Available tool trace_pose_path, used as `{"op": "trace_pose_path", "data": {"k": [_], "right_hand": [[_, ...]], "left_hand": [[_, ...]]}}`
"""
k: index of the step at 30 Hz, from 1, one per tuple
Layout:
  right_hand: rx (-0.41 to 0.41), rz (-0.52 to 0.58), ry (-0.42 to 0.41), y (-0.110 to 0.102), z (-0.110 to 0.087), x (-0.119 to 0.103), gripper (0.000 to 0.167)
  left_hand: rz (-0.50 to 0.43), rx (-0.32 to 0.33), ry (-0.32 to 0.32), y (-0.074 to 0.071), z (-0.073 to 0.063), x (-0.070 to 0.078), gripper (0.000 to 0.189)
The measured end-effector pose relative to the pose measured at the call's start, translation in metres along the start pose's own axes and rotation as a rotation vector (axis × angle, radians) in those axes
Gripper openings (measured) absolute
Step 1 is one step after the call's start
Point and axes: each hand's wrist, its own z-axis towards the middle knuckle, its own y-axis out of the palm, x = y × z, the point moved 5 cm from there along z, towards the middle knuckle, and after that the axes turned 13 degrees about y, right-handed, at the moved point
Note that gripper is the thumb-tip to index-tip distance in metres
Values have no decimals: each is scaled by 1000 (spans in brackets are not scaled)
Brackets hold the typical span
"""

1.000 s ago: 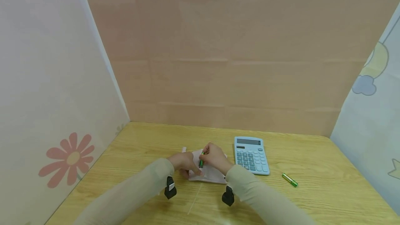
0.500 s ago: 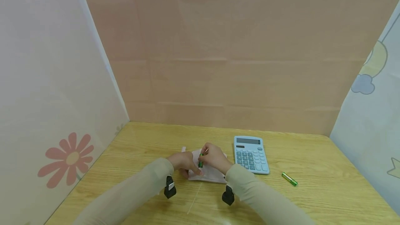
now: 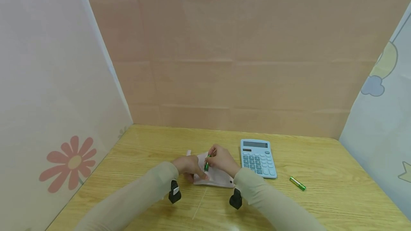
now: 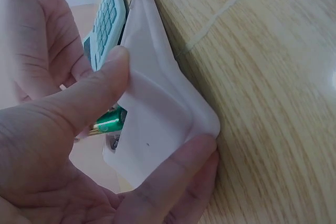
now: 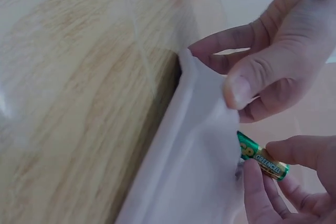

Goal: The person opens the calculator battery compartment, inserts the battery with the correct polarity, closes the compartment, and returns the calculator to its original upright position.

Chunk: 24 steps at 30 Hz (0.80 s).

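Note:
A pale pink plastic device (image 3: pixel 216 180) lies on the table between the hands, with an opening in its upturned side where a metal spring shows. My left hand (image 3: pixel 190 167) grips its left end, thumb (image 4: pixel 113 74) on the upper face and fingers at the edge. My right hand (image 3: pixel 223 160) pinches a green and gold battery (image 5: pixel 262 158) between thumb and fingers. The battery's green end sits at the opening, and the battery is tilted up out of it, as the left wrist view also shows.
A light blue calculator (image 3: pixel 258 159) lies face up just right of the hands. Further right is a second green battery (image 3: pixel 297 183). A small pale pink piece (image 3: pixel 188 152) shows behind the left hand. Papered walls enclose the wooden table (image 3: pixel 154 138).
The right hand has risen slightly and shifted a little to the right, and the battery stands at a steeper tilt. The left hand keeps its hold on the device.

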Motion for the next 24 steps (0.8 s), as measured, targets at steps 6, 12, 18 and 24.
{"op": "trace_pose_path", "data": {"k": [6, 12, 18, 24], "right_hand": [[35, 53, 2, -12, 3, -3, 19], [63, 110, 45, -26, 6, -5, 19], [73, 130, 61, -36, 10, -2, 19], [72, 138, 66, -36, 11, 0, 20]], "left_hand": [[-10, -9, -4, 0, 0, 0, 63], [-16, -9, -14, 0, 0, -1, 67], [-7, -10, -24, -1, 0, 0, 64], [-4, -11, -32, -1, 0, 2, 62]]}}
